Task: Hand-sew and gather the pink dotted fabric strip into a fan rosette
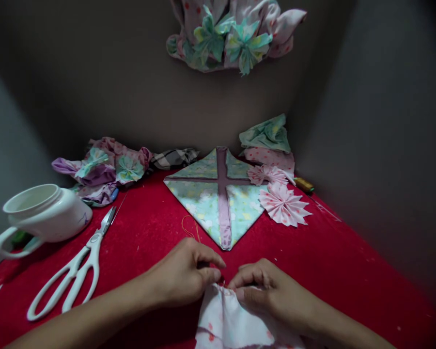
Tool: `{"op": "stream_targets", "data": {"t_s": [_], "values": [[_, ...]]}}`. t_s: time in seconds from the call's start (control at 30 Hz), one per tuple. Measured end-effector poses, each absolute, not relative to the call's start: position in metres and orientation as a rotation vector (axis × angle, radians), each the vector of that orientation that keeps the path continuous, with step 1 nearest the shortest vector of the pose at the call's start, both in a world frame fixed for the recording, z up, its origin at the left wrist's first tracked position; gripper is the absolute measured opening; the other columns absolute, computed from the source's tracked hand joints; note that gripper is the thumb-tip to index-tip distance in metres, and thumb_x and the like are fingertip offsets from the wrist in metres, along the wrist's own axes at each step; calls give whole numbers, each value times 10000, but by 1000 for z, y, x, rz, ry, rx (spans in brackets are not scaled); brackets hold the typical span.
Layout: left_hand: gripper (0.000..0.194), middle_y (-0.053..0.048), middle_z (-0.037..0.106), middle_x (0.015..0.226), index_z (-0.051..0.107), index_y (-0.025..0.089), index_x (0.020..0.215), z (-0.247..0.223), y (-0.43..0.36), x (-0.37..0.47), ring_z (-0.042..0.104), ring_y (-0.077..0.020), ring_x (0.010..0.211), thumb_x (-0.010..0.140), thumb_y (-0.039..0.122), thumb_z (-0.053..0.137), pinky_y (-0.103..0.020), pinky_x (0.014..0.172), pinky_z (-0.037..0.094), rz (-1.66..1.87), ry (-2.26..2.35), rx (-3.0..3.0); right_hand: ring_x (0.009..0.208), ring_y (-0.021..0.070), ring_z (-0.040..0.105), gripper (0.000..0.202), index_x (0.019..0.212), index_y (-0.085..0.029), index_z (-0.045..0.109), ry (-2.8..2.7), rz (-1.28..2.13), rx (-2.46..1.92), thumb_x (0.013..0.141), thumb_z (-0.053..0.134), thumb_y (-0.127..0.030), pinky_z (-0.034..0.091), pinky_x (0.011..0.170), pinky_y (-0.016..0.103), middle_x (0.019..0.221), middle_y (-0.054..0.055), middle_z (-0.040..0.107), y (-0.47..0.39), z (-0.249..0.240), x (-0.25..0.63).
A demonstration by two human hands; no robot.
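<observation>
A piece of white fabric with red dots (236,317) hangs at the bottom middle, its upper edge gathered between my two hands. My right hand (263,286) pinches that edge between thumb and fingers from the right. From the left, my left hand (185,274) meets the same edge with curled fingers; its thumb and index tips lie close together, and its grip on the cloth is partly hidden. Just beyond the hands, a thin tan thread (192,228) loops on the red cloth. Farther on lies a green patterned fabric diamond (196,198) with a mauve cross.
White-handled scissors (82,276) and a white mug (49,218) are at left. Pink pleated fabric flowers (285,203) and a thread spool (304,185) lie at right. Fabric pieces (112,162) line the back of the red cloth (349,271). A ruffled fabric item (236,39) hangs above.
</observation>
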State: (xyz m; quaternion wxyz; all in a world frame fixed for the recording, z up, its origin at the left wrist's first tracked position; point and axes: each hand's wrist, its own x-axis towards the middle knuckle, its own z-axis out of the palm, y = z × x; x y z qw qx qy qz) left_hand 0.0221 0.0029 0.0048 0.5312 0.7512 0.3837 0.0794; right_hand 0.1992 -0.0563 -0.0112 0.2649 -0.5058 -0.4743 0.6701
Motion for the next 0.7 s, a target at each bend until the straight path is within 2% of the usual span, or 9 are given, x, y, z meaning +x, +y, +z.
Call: {"op": "stream_targets", "data": {"t_s": [0.17,0.37,0.53,0.7], "values": [[195,15,556,606,675,130,742,-3,-2,24,460,-97,550,710,150,483,-186,489,318,122,854,1860,479,78,385,206,662,-106,699,-1259,1811,-1368,627,591,-278,257,466,211,547,0,506,-56,-12,200],[157,36,465,545,565,134,614,3,1,23,416,-95,527,732,182,474,-188,470,288,188,939,1897,473,72,380,175,662,-123,689,-1285,1799,-1367,641,576,-253,249,450,202,548,-10,506,-57,-11,200],[208,40,413,560,493,153,617,22,20,13,382,-105,554,790,254,437,-207,516,294,394,1096,1936,436,61,334,158,638,-135,677,-1244,1840,-1376,633,574,-255,218,429,203,494,-32,456,-56,-10,199],[206,50,377,547,488,162,630,39,38,-3,344,-100,524,787,293,463,-210,502,267,658,1341,1975,454,69,340,162,654,-133,679,-1289,1819,-1383,648,566,-249,231,433,205,520,-23,462,-57,-10,200]]}}
